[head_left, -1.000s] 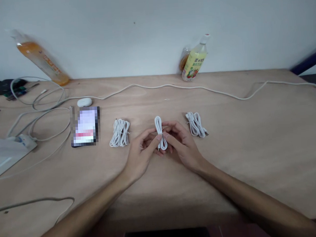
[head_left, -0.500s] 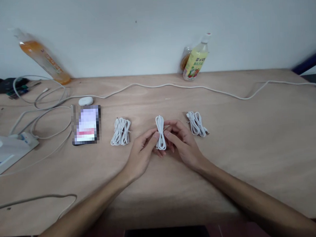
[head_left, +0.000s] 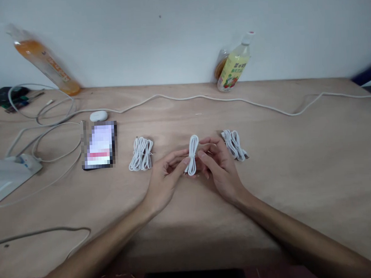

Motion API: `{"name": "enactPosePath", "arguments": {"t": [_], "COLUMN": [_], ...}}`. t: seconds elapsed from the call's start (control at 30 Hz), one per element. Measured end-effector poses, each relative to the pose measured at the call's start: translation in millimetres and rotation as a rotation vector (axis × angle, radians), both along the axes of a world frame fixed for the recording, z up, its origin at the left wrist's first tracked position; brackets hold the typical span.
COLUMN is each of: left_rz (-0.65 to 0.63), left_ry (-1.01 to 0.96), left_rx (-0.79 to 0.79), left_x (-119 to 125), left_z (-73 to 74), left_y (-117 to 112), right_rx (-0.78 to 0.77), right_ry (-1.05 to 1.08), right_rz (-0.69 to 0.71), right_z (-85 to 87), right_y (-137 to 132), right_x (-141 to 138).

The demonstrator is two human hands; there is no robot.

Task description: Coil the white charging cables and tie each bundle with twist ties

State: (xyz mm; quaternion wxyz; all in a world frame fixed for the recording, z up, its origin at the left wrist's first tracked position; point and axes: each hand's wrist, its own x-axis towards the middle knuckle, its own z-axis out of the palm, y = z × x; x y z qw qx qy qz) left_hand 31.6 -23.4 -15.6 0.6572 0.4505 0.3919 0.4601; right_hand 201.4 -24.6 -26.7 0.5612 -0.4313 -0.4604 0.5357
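Observation:
A coiled white cable (head_left: 192, 155), tied at its middle, is held above the table between my hands. My left hand (head_left: 167, 176) grips it from the left, thumb on the front and fingers partly hidden behind. Just right of the coil, my right hand (head_left: 220, 166) has its fingers curved and its thumb slightly off the cable; its lower fingers are partly hidden. Two more tied white cable bundles lie on the table: the left bundle (head_left: 141, 153) beside my left hand, the right bundle (head_left: 235, 145) just beyond my right hand.
A phone (head_left: 99, 145) and a white earbud case (head_left: 99, 116) lie to the left, near loose cables and a white power strip (head_left: 15, 175). An orange drink bottle (head_left: 47, 65) and a yellow drink bottle (head_left: 235, 65) stand by the wall. A long white cord (head_left: 199, 96) crosses the table (head_left: 297, 163).
The held cable coil has tilted, its top leaning right. My right thumb and fingers have moved slightly away from it. The camera view has shifted a little.

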Motion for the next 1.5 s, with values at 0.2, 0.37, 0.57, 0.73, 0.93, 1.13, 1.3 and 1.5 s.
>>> {"name": "enactPosePath", "arguments": {"t": [0.2, 0.37, 0.57, 0.73, 0.93, 1.13, 1.3, 1.5], "left_rz": [0.045, 0.044, 0.024, 0.049, 0.08, 0.091, 0.118, 0.126], "left_ry": [0.021, -0.016, 0.001, 0.036, 0.049, 0.057, 0.07, 0.053], "left_rx": [-0.044, -0.035, -0.014, 0.012, 0.014, -0.007, 0.012, 0.032], "left_x": [-3.0, -2.0, -0.6, -0.4, -0.6, -0.3, -0.3, -1.7], "left_z": [-1.8, -1.7, -4.0, -6.4, -2.9, -1.1, -1.7, -2.8], "left_y": [1.0, 3.0, 2.0, 2.0, 2.6, 2.3, 2.4, 1.7], "right_rx": [0.013, 0.034, 0.052, 0.048, 0.022, -0.01, -0.003, 0.019], "right_ry": [-0.071, -0.127, -0.135, -0.094, -0.083, -0.123, -0.183, -0.22], "right_rz": [0.003, 0.029, 0.025, 0.108, 0.172, 0.222, 0.296, 0.3], "right_z": [0.1, 0.7, -0.5, 2.9, 4.6, 3.3, 2.6, 4.6], "right_y": [0.9, 0.3, -0.5, -0.8, -2.4, -3.9, -3.2, -3.9], "right_x": [2.2, 2.9, 3.3, 4.9, 3.3, 2.2, 7.1, 7.1]}}
